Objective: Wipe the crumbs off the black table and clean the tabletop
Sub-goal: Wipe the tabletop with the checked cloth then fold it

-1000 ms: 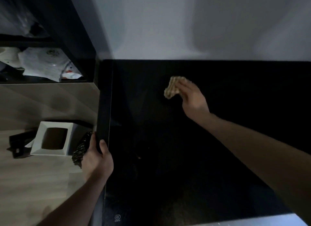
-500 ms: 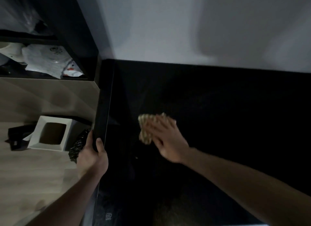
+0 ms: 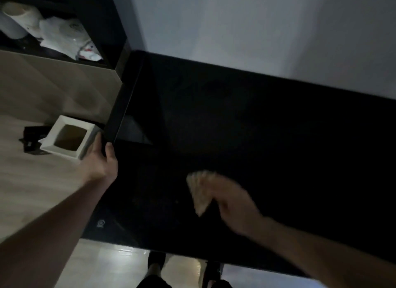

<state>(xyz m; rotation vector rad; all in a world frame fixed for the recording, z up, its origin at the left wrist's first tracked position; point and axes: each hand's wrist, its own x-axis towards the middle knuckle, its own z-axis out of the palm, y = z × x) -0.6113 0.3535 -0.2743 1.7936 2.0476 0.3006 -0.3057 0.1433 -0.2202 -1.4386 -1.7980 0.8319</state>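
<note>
The black table (image 3: 246, 124) fills the middle and right of the view, its top dark and glossy. My right hand (image 3: 233, 202), blurred by motion, presses a beige patterned cloth (image 3: 199, 191) flat onto the tabletop near the front edge. My left hand (image 3: 100, 159) grips the table's left edge, thumb on top and fingers underneath. One tiny crumb speck (image 3: 177, 201) shows just left of the cloth; other crumbs are too dim to make out.
A white square bin (image 3: 68, 137) stands on the wooden floor just left of the table, with a dark object (image 3: 32, 139) beside it. A dark shelf (image 3: 57, 23) at upper left holds a paper roll and white bags. A pale wall (image 3: 257, 30) backs the table.
My right hand has swept the cloth from the far middle of the table toward the near edge. My left hand has kept its grip on the left edge. The view has tilted.
</note>
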